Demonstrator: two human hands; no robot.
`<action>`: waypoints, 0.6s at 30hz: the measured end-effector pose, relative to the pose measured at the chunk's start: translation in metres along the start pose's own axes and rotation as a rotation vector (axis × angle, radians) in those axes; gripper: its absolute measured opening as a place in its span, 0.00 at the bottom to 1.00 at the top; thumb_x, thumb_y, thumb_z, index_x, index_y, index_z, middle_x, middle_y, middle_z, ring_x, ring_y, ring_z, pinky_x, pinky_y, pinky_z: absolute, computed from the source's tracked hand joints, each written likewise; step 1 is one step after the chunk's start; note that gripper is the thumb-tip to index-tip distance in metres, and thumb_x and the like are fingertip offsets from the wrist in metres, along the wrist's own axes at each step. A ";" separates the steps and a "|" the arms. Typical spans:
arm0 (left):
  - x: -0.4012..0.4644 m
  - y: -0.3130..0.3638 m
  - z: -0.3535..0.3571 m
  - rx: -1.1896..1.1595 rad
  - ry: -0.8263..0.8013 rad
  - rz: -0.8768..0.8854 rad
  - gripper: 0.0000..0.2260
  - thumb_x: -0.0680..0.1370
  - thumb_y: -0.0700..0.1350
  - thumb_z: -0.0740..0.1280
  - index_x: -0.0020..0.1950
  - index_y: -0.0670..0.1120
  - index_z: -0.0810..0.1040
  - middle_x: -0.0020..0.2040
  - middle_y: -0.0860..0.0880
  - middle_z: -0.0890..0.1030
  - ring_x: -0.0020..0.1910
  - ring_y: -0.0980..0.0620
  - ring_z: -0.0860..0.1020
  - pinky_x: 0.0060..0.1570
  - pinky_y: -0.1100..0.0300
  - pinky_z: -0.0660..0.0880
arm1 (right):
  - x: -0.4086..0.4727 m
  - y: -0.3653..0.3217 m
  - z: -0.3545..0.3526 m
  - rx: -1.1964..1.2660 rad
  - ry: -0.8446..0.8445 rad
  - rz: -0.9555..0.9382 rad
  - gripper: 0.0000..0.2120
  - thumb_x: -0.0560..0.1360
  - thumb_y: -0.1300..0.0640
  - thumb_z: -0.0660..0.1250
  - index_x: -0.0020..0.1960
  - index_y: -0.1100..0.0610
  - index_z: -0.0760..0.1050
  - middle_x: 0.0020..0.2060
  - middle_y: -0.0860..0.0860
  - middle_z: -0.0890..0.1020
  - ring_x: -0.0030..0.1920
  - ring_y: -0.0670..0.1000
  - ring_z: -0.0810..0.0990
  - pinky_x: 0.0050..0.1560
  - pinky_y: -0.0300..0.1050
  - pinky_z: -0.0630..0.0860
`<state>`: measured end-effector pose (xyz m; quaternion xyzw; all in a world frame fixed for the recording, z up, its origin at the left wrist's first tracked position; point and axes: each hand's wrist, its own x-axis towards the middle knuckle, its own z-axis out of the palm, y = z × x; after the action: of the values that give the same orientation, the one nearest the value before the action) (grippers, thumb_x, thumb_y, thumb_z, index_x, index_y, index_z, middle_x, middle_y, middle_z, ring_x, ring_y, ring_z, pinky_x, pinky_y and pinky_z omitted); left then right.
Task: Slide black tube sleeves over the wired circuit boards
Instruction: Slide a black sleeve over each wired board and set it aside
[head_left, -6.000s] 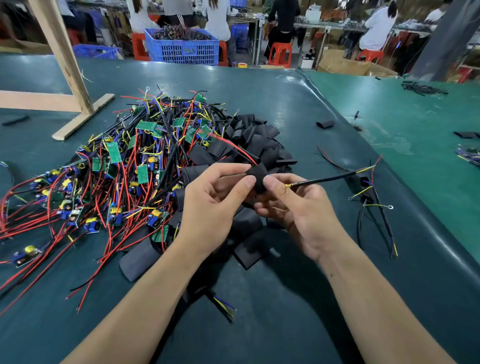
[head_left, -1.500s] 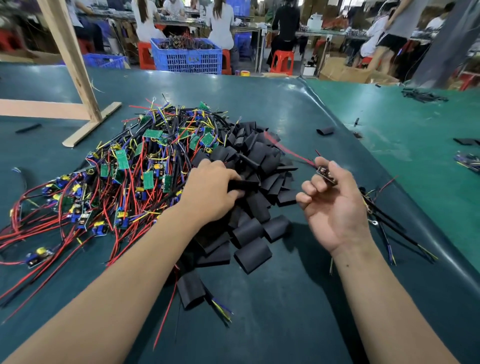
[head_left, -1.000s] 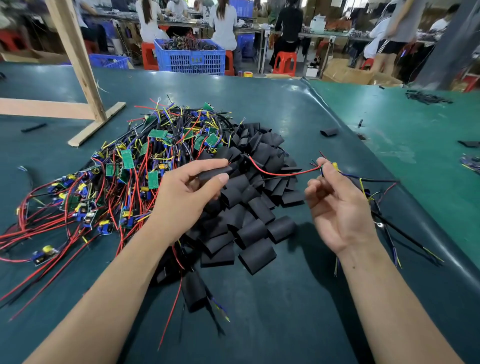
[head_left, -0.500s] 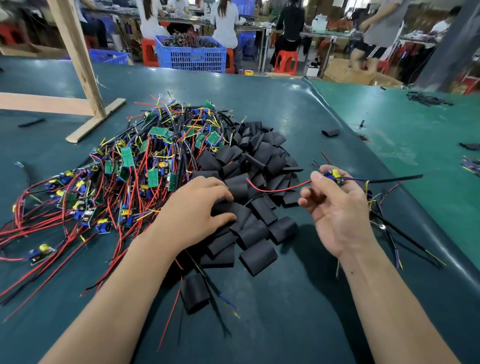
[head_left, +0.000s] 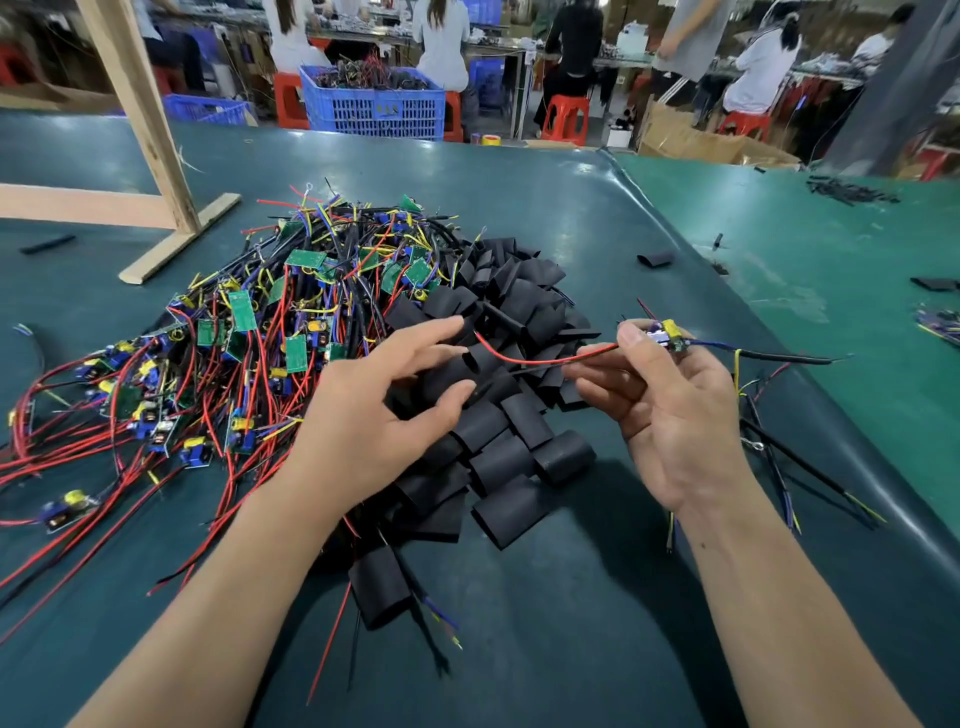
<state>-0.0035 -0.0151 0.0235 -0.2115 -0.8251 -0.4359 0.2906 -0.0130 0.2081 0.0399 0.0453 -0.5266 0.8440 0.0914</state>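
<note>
A heap of wired circuit boards (head_left: 260, 338), green with red, black and yellow leads, lies at the left of the dark table (head_left: 545, 649). Beside it is a pile of flat black tube sleeves (head_left: 509, 452). My right hand (head_left: 675, 415) pinches one small circuit board (head_left: 667, 335) between thumb and forefinger. Its red wire (head_left: 540, 359) and a black lead trail left over the sleeves. My left hand (head_left: 384, 410) hovers over the sleeve pile with fingers spread, its thumb tip near the black lead. One sleeved board (head_left: 379, 587) lies at the pile's near edge.
Several wired pieces (head_left: 795, 462) lie right of my right hand near the raised seam to the green table (head_left: 831, 270). A loose sleeve (head_left: 655, 258) lies farther back. A wooden frame (head_left: 140, 119) stands at back left, a blue crate (head_left: 374, 104) and seated people behind.
My left hand has lifted off the sleeve pile and spread its fingers toward the trailing wires. My right hand still holds the board, turned slightly upward.
</note>
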 end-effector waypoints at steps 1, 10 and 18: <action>-0.002 0.002 0.002 -0.029 0.021 0.016 0.21 0.73 0.44 0.75 0.65 0.49 0.76 0.52 0.63 0.81 0.56 0.68 0.79 0.58 0.71 0.72 | -0.001 -0.001 0.001 0.002 -0.006 0.005 0.08 0.80 0.62 0.63 0.45 0.55 0.77 0.37 0.57 0.85 0.37 0.57 0.86 0.34 0.40 0.80; -0.002 -0.002 0.001 -0.112 0.064 0.075 0.21 0.71 0.38 0.73 0.63 0.46 0.76 0.53 0.51 0.82 0.54 0.56 0.80 0.58 0.62 0.75 | -0.001 -0.005 -0.002 -0.034 0.045 -0.038 0.06 0.79 0.65 0.64 0.46 0.57 0.77 0.34 0.55 0.84 0.31 0.54 0.84 0.32 0.40 0.80; 0.000 0.006 0.001 -0.162 -0.162 0.045 0.21 0.72 0.43 0.61 0.61 0.38 0.79 0.49 0.46 0.76 0.46 0.52 0.76 0.47 0.64 0.70 | -0.001 0.002 0.001 -0.109 0.011 0.025 0.05 0.77 0.65 0.67 0.46 0.57 0.79 0.32 0.55 0.83 0.30 0.52 0.83 0.29 0.38 0.78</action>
<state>-0.0001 -0.0109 0.0265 -0.2875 -0.8031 -0.4757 0.2146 -0.0120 0.2061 0.0382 0.0289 -0.5718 0.8153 0.0860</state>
